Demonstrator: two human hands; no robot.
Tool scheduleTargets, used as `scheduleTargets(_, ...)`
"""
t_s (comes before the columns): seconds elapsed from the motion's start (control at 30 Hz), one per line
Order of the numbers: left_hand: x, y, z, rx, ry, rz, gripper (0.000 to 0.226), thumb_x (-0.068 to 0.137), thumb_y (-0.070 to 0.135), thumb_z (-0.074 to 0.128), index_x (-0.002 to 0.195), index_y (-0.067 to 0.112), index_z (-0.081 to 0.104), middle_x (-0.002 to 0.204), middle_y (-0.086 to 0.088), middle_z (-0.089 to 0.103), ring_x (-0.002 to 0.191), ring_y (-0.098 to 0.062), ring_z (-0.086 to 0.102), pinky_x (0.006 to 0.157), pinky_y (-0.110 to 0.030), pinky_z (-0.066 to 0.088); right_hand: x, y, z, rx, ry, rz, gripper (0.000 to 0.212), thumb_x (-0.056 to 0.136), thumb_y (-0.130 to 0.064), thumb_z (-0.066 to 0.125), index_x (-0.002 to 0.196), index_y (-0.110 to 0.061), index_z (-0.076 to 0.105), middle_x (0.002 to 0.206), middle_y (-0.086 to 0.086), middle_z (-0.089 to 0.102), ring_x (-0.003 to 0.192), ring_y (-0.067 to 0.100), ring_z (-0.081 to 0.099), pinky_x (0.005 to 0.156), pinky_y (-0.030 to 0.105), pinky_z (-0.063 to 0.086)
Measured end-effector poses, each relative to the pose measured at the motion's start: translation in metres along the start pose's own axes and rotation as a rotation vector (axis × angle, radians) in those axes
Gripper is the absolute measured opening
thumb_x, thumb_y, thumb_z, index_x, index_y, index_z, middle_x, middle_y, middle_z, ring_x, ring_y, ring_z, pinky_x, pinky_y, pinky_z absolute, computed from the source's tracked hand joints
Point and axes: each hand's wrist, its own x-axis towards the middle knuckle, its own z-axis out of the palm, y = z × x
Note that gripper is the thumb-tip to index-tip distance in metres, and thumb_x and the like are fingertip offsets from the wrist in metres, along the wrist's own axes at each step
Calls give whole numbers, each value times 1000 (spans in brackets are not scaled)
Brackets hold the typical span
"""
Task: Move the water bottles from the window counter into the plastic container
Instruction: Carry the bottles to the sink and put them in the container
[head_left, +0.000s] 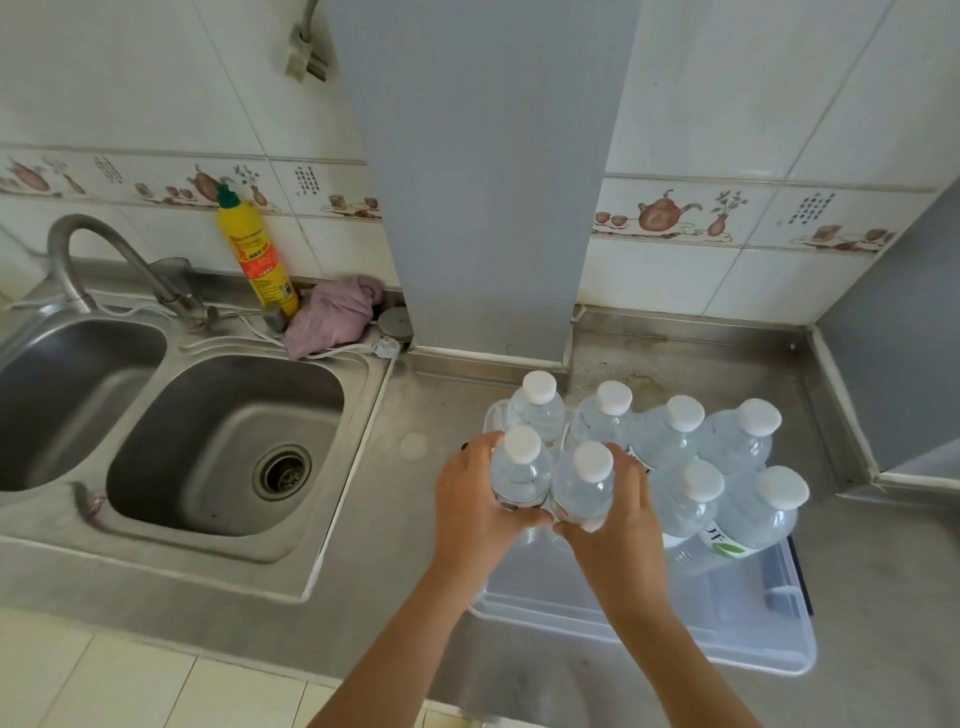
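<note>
A clear plastic container (737, 639) sits on the steel counter, right of the sink. Several clear water bottles with white caps stand upright in it, filling its far half. My left hand (470, 506) grips one bottle (521, 470) at the container's near left. Right beside it, my right hand (621, 525) grips another bottle (584, 486). Both held bottles are upright, touching each other, with their bases hidden behind my fingers. Other bottles (737, 441) stand behind and to the right.
A double steel sink (228, 447) with a curved tap (78, 249) lies to the left. A yellow detergent bottle (257, 254) and a pink cloth (332, 317) are at the back wall. A grey pillar (483, 182) rises behind the container.
</note>
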Motion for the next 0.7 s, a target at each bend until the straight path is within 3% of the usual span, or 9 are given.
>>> scheduleTargets(0.13,3,0,-3,45,6,87,92,37,35,99,118,11,61,109,7,63,103,-23,57,92,-34,39,-5,8,5,-61,7,-51,96,51,0,90,128,-19,35,129,3,45,113,17,46,81,27,49)
scheduleTargets(0.3,6,-6,-7,283,-8,256,102,37,59,90,122,17,51,114,0,68,105,-25,64,99,-44,45,-9,3,2,-157,29,-110,112,56,-2,90,145,-11,22,144,10,28,118,28,49,76,28,54)
scheduleTargets(0.4,3,0,-7,345,0,357,112,38,49,95,131,21,38,121,-1,65,110,-24,65,99,-42,46,-10,4,-2,-231,50,-230,112,59,0,87,146,-12,18,148,20,26,131,37,41,88,28,47)
scheduleTargets(0.5,-1,1,-7,326,-34,399,121,41,40,98,140,22,32,131,-2,61,118,-22,61,98,-39,46,-11,7,-4,-294,17,-297,118,57,11,84,147,-18,15,150,23,22,134,42,36,81,30,53)
scheduleTargets(0.6,-3,-3,-8,312,-67,422,120,37,29,101,136,21,33,127,-5,61,117,-24,62,98,-35,45,-14,11,-2,-367,-55,-336,126,53,24,74,151,-24,10,152,23,18,138,42,26,71,29,57)
scheduleTargets(0.7,-1,-6,-6,256,-93,396,111,38,21,101,128,21,36,123,-10,62,109,-30,65,91,-35,50,-11,14,-1,-380,-104,-337,134,48,26,74,151,-28,8,151,22,19,137,41,27,76,30,56)
